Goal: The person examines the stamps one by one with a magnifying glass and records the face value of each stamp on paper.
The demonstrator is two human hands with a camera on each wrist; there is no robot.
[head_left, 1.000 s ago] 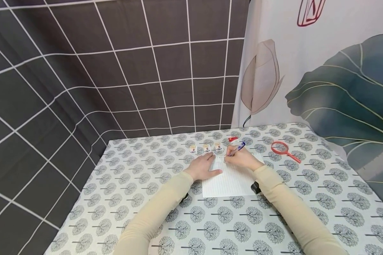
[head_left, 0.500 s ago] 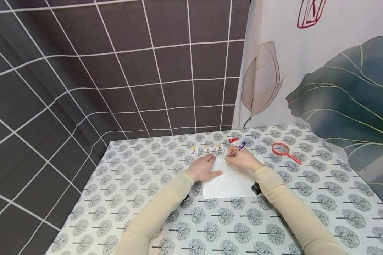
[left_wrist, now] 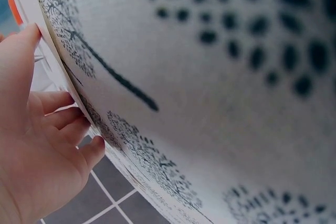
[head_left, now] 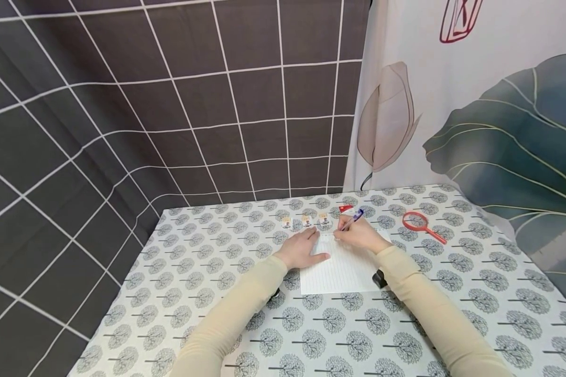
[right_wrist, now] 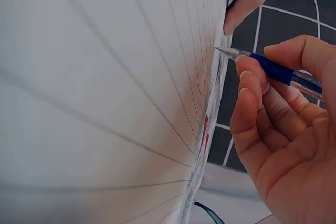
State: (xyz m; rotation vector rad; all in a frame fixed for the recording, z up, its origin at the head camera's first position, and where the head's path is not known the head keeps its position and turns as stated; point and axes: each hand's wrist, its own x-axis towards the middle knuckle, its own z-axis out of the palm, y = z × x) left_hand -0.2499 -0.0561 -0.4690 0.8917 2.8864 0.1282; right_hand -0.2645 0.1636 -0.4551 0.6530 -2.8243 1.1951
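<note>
A lined sheet of paper (head_left: 337, 272) lies on the table. My right hand (head_left: 360, 234) pinches a blue pen (head_left: 352, 219) near the top of the sheet. In the right wrist view the pen (right_wrist: 273, 69) sits between thumb and fingers, its metal tip right at the ruled paper (right_wrist: 94, 103). My left hand (head_left: 299, 250) rests on the left side of the sheet, fingers extended and thumb spread across the paper. The left wrist view shows that hand (left_wrist: 47, 145) from the palm side, fingertips at the surface.
Three small picture cards, such as the leftmost card (head_left: 287, 223), stand in a row beyond the sheet. A red-and-white item (head_left: 345, 208) lies behind the right hand. To the right is a red magnifying glass (head_left: 424, 228). A tree-print cloth (head_left: 207, 293) covers the table; dark curtain (head_left: 207, 104) behind.
The head view has shifted very slightly, moving the whole scene a little down. Both hands and the pen keep nearly the same place on the sheet.
</note>
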